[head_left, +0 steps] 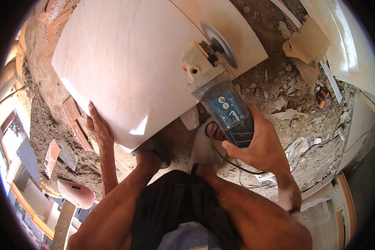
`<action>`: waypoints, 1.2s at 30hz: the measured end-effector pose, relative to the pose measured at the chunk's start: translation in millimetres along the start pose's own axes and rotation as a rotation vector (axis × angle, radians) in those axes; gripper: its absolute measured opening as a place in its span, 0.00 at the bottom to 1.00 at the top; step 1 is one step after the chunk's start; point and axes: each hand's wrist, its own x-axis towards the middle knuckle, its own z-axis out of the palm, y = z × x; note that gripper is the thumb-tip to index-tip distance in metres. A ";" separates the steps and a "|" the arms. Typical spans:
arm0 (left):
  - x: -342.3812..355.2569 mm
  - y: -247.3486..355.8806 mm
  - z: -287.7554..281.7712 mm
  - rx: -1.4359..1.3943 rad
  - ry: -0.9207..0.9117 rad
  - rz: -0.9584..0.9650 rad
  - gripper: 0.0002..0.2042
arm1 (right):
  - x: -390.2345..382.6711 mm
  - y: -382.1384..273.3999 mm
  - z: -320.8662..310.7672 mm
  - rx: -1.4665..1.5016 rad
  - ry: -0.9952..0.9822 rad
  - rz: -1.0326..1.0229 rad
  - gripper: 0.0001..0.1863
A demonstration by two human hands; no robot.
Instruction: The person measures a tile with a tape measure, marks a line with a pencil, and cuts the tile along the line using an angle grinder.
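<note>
A blue angle grinder (227,109) with a dusty metal head is gripped by its body in my right hand (260,143). Its thin grey cutting disc (219,45) stands on edge above the tile, close to a straight cut line; whether it touches the surface I cannot tell. The large cream marbled tile (125,62) lies in front of my feet, split by that line into a wide left part and a narrower right strip (241,46). My left hand (98,127) rests on the tile's left edge near the closest corner, fingers stretched along it.
A black cord (246,170) runs from the grinder across rubble on the right. An orange and black tape measure (323,99) lies there, near broken tile pieces (307,41). More large tiles (364,41) lean at far right. Brick fragments (73,110) and sand lie left. My sandalled feet are close below the grinder.
</note>
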 end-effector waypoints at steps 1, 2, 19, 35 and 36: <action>0.2 -0.2 0.4 0.003 0.002 0.002 0.26 | -0.8 1.6 -0.1 -0.010 0.000 -0.007 0.34; 0.1 -0.2 0.4 0.006 0.003 0.005 0.26 | -1.6 2.6 -0.3 -0.012 -0.001 -0.008 0.34; 2.0 -2.1 -4.9 -0.008 -0.033 -0.038 0.30 | -14.9 11.3 -3.5 0.039 0.002 0.002 0.35; -0.4 1.3 0.9 -0.026 -0.027 -0.001 0.29 | -27.5 24.9 -7.3 -0.031 -0.001 0.000 0.33; -1.7 2.9 3.2 -0.034 -0.023 0.008 0.29 | -28.2 24.5 -7.6 -0.033 -0.001 0.004 0.33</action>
